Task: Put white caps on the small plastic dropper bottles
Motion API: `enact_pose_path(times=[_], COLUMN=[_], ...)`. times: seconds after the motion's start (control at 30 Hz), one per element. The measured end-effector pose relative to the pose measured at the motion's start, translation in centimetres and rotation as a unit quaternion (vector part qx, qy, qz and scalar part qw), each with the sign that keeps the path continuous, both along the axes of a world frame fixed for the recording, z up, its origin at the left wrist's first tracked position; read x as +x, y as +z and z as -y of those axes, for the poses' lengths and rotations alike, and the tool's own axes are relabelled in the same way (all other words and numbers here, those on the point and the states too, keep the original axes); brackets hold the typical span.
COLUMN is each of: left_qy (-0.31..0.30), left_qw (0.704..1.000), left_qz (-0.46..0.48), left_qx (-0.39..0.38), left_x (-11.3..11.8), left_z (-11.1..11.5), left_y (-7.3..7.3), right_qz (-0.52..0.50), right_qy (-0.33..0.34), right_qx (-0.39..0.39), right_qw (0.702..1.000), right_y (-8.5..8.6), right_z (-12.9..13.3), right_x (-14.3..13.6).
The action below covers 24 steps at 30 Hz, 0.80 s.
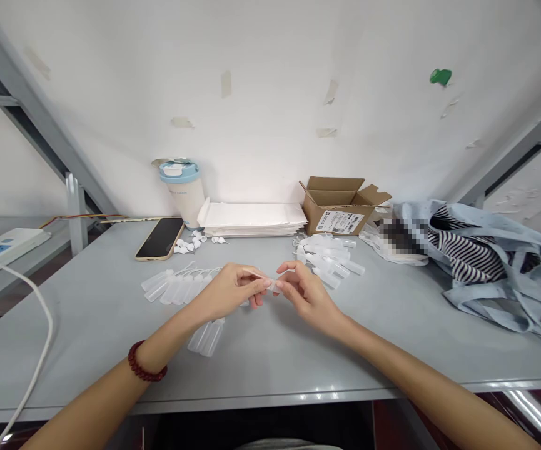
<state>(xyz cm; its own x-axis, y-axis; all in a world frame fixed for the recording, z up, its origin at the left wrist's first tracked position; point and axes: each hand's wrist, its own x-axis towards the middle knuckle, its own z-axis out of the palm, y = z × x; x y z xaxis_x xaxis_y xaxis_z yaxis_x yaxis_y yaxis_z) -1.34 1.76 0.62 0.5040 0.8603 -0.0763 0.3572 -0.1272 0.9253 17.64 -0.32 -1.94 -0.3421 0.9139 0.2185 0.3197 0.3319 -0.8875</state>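
Over the middle of the grey table, my left hand [232, 290] is closed on a small translucent plastic squeeze bottle [273, 285], mostly hidden by the fingers. My right hand [305, 290] meets it from the other side, thumb and forefinger pinched at the bottle's end. Several translucent bottles [176, 289] lie in a row beside and behind my left hand, and a few more bottles [207, 337] rest under my left wrist. Beyond my right hand is a pile of similar bottles with white tops [329, 256]. Loose white pointed caps [188, 245] are scattered by the phone.
A phone [160, 239] and a blue-lidded cup [182, 190] stand back left. Against the wall are stacked white sheets or envelopes [254, 219] and an open cardboard box [338, 206]. A pale blue bag [495, 250] covers the right side; a white cable [45, 312] crosses the left.
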Motion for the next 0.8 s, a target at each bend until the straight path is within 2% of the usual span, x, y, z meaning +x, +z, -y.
enact_pose_path(times=[0.2, 0.37, 0.53, 0.7, 0.8], left_qy=[0.003, 0.033, -0.007, 0.013, 0.011], left_qw=[0.996, 0.999, 0.999, 0.994, 0.997], left_qz=[0.051, 0.003, -0.014, -0.017, -0.020], left_qx=[0.073, 0.021, 0.052, 0.110, 0.076], left_x=[0.45, 0.49, 0.43, 0.66, 0.65], left_z=[0.27, 0.25, 0.43, 0.49, 0.43], left_y=[-0.33, -0.22, -0.08, -0.21, -0.18], right_qz=[-0.052, -0.043, -0.043, -0.075, -0.071], right_qy=[0.015, 0.007, 0.017, 0.025, 0.012], right_qx=[-0.059, -0.046, -0.058, -0.091, -0.074], right_qw=[0.997, 0.998, 0.997, 0.993, 0.995], right_y=[-0.19, 0.12, -0.05, -0.39, -0.29], right_z=[-0.33, -0.19, -0.12, -0.43, -0.42], right_x=[0.22, 0.20, 0.17, 0.27, 0.24])
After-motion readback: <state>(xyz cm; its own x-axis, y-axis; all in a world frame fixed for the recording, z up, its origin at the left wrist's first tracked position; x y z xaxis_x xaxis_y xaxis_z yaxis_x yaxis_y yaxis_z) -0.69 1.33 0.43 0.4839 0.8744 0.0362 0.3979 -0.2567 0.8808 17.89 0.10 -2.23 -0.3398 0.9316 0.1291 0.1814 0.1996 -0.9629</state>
